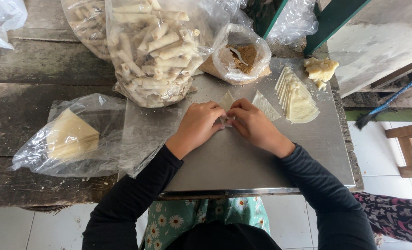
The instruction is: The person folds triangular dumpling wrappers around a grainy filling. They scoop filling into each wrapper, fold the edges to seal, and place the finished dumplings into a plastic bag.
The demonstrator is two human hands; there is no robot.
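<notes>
Weathered wooden planks (39, 69) carry a steel worktop (243, 162), largest of what lies here. At its far left corner leans a clear bag of rolled pastries (152, 44), beside a smaller bag of brown filling (243, 58), both within easy reach. Triangular wrappers (298, 99) fan near the far right edge. Mid-worktop, the left hand (197, 126) and right hand (257, 125) meet, fingertips pinched together on one pale wrapper (226, 103), folding it flat against the steel.
</notes>
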